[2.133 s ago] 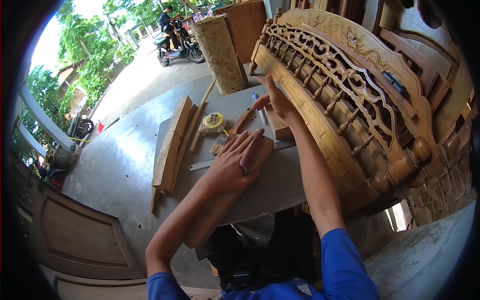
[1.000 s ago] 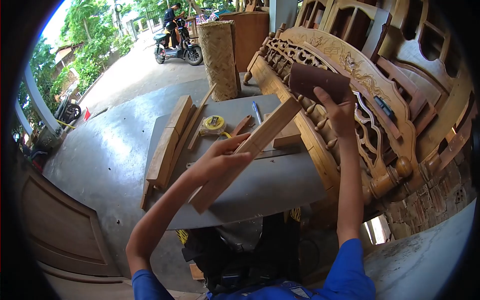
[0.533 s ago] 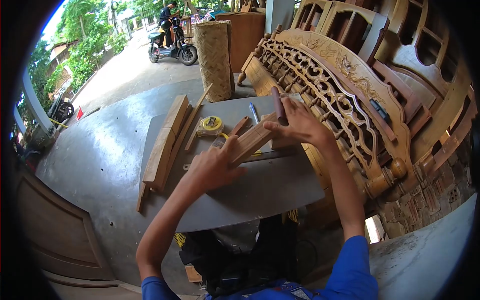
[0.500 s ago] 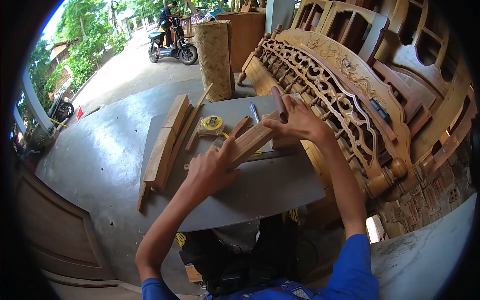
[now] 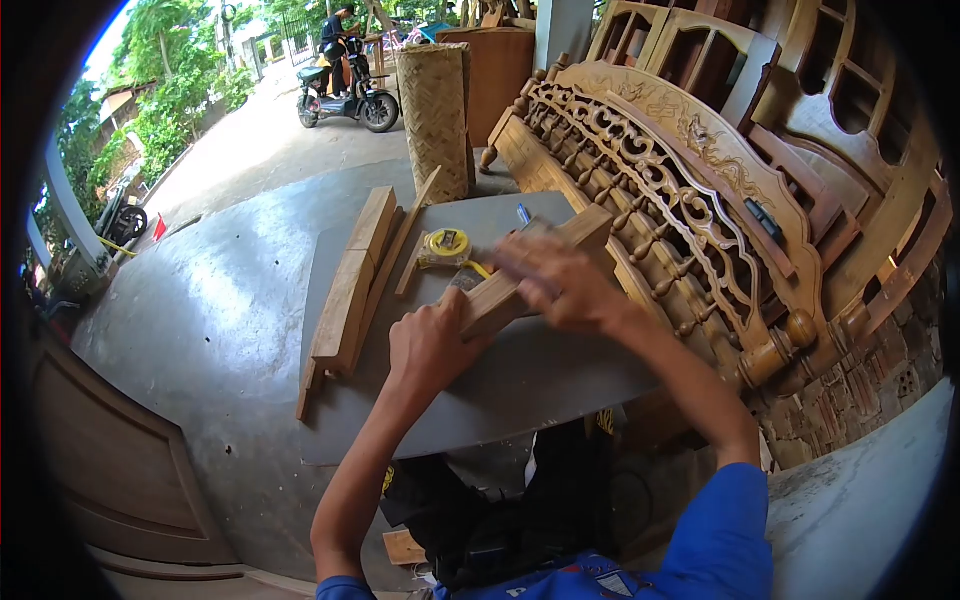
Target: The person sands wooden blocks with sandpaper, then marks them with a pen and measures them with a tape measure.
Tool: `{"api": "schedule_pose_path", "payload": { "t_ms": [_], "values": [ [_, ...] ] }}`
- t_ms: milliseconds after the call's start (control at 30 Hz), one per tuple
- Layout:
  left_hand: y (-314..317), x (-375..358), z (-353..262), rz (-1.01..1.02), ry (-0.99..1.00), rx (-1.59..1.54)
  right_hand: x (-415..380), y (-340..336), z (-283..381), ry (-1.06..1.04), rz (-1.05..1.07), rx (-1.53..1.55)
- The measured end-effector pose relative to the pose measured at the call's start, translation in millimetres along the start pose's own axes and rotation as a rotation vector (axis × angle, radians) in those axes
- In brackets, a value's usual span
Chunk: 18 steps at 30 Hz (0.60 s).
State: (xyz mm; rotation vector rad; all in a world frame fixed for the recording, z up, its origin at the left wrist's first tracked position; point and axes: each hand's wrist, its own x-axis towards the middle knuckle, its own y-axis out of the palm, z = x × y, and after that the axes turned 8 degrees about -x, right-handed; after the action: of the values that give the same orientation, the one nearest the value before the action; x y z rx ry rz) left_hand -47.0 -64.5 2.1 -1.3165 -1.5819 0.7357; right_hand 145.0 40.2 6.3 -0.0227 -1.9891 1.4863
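My left hand (image 5: 437, 335) is closed around the near end of a wooden block (image 5: 588, 230), which slants away to the right over the grey table (image 5: 500, 395). My right hand (image 5: 560, 280), smeared by motion, is on the block's top face. In it is a dark brown curved piece (image 5: 525, 272) that looks like folded sandpaper. Just beyond the block lie a yellow tape measure (image 5: 446, 244) and a blue pen (image 5: 524, 213). Other items under the block are partly hidden by my hands.
Long wooden pieces (image 5: 352, 290) lie along the table's left side. A carved wooden headboard (image 5: 650, 150) leans at the right. Beyond the table stands a woven roll (image 5: 437, 120). A person (image 5: 335, 45) is by a scooter (image 5: 350, 105) in the background.
My right hand has swept from the block's far end toward me, bringing the sandpaper along. My left hand still grips the near end. The view has shifted slightly.
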Motion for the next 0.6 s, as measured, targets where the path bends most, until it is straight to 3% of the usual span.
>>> {"api": "schedule_pose_path", "payload": {
  "t_ms": [33,67,133,233,333,367,467,500,600],
  "values": [
    [1,-4,1,0.01,-0.005,-0.006,0,-4,-19,0.132,-0.026,0.153],
    [1,-3,1,0.008,-0.003,-0.012,-5,-3,-44,0.346,-0.055,-0.028],
    [0,0,1,0.009,0.002,-0.019,-5,-9,-52,0.635,-0.095,0.002],
    [0,3,2,0.012,-0.005,-0.032,-18,0,-4,-0.067,-0.199,-0.049],
    [-3,3,1,0.032,0.005,-0.045,-17,-8,-33,0.317,-0.24,0.012],
    [-3,4,0,0.03,0.009,-0.051,-16,9,-42,0.425,-0.344,-0.092],
    [-1,4,2,-0.013,0.032,-0.063,-20,9,9,-0.075,-0.166,0.039],
    [0,0,4,-0.012,0.042,-0.063,-20,5,2,-0.039,-0.151,0.103],
    [-3,1,-2,0.03,-0.016,-0.029,-13,13,-24,0.552,-0.427,-0.207]
  ]
}}
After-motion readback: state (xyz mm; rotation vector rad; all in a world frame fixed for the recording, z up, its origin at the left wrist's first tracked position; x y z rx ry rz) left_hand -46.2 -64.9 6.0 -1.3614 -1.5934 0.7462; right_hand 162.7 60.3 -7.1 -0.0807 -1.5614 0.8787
